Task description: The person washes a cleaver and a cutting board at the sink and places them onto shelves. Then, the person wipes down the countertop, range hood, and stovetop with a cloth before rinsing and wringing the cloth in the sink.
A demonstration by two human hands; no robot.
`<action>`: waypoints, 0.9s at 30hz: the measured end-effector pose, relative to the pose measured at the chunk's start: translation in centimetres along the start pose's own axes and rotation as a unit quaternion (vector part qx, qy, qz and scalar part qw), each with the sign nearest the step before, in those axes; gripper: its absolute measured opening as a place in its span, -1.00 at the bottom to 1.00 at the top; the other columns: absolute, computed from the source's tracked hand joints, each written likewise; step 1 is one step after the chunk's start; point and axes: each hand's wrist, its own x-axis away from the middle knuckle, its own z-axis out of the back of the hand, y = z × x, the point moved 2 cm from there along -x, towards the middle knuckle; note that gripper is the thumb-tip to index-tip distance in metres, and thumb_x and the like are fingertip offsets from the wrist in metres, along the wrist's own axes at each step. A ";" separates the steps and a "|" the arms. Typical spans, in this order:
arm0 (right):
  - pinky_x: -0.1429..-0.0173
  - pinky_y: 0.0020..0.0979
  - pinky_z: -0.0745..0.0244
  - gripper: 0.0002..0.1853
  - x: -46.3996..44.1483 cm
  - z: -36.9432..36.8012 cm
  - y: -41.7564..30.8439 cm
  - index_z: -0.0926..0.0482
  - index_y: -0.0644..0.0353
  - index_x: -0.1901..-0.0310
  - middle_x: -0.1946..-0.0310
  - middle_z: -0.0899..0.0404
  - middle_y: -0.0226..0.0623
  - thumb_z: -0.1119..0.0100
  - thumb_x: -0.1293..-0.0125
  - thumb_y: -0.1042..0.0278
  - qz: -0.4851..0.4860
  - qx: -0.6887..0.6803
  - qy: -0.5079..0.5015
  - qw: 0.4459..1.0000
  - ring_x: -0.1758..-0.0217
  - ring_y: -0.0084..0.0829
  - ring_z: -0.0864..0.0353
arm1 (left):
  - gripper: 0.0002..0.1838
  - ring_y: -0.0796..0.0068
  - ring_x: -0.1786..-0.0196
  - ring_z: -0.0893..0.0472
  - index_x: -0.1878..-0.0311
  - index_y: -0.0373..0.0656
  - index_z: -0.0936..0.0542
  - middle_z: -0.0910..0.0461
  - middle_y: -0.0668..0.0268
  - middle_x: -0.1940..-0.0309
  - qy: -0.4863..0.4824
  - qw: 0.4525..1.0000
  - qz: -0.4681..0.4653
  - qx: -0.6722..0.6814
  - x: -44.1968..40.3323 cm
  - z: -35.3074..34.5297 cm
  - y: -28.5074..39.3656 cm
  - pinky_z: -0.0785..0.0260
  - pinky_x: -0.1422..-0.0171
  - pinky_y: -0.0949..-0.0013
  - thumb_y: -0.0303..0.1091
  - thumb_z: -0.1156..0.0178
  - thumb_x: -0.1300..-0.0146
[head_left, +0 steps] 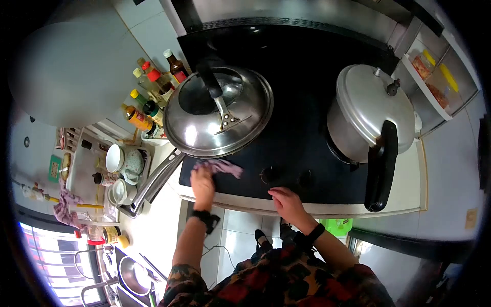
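Observation:
My left hand (202, 181) presses on a pinkish-purple cloth (225, 167) lying on the black stovetop (235, 188), near its front left corner. Just above the cloth sits a lidded steel wok (174, 120), its long handle (158, 179) pointing down to the left. My right hand (287, 203) rests by the stove's front edge with its fingers curled; whether anything is inside them is hidden. A large silver pressure cooker (353, 120) with a black handle (382, 169) stands on the right side of the stove.
Sauce bottles (148, 110) crowd the back left, beside the wok. Further left is a rack with bowls (115, 158). A sink (134, 276) lies at the lower left. Wall shelves (426, 88) with jars are at the right. Below the counter is a green object (337, 226).

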 end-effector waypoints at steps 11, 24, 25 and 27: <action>-0.04 -0.27 -0.37 -0.59 -2.8 -3.8 -2.5 -0.29 0.19 -0.10 0.00 -0.37 -0.04 0.08 -0.16 0.52 -0.009 -0.065 0.008 0.998 -0.01 -0.09 -0.41 | -0.71 -0.03 0.12 -0.39 0.16 -0.27 -0.51 -0.46 0.07 0.23 -0.009 0.993 -0.056 0.103 2.5 1.9 8.1 -0.28 0.07 0.12 -0.52 0.03 -0.01; -0.20 -0.21 -0.19 -0.57 -4.4 5.9 2.4 -0.36 0.36 -0.01 -0.14 -0.19 0.03 -0.02 -0.03 0.52 -0.026 0.281 0.104 0.954 -0.20 -0.06 -0.22 | -0.57 0.27 -0.19 -0.31 -0.08 -0.21 -0.36 -0.35 0.21 -0.07 -0.176 0.953 -0.217 0.115 -3.9 -1.7 20.9 -0.35 -0.07 0.38 -0.40 0.02 -0.07; -0.16 -0.23 -0.24 -0.58 -4.6 5.7 3.5 -0.36 0.35 0.00 -0.06 -0.29 0.03 0.02 -0.02 0.51 -0.030 0.270 0.040 0.962 -0.14 -0.07 -0.29 | -0.57 0.27 -0.19 -0.31 -0.08 -0.21 -0.36 -0.35 0.21 -0.07 -0.176 0.952 -0.222 0.116 -4.5 -1.4 21.4 -0.35 -0.07 0.38 -0.40 0.02 -0.07; -0.12 -0.25 -0.29 -0.57 -5.6 5.9 4.1 -0.33 0.32 -0.04 0.07 -0.44 -0.01 0.10 -0.05 0.48 -0.108 0.233 -0.081 0.963 -0.07 -0.07 -0.38 | -0.50 0.26 -0.30 -0.14 -0.18 -0.22 -0.25 -0.20 0.24 -0.22 -0.321 0.922 -0.206 0.069 -5.5 -1.7 22.0 -0.30 -0.13 0.36 -0.39 0.07 -0.12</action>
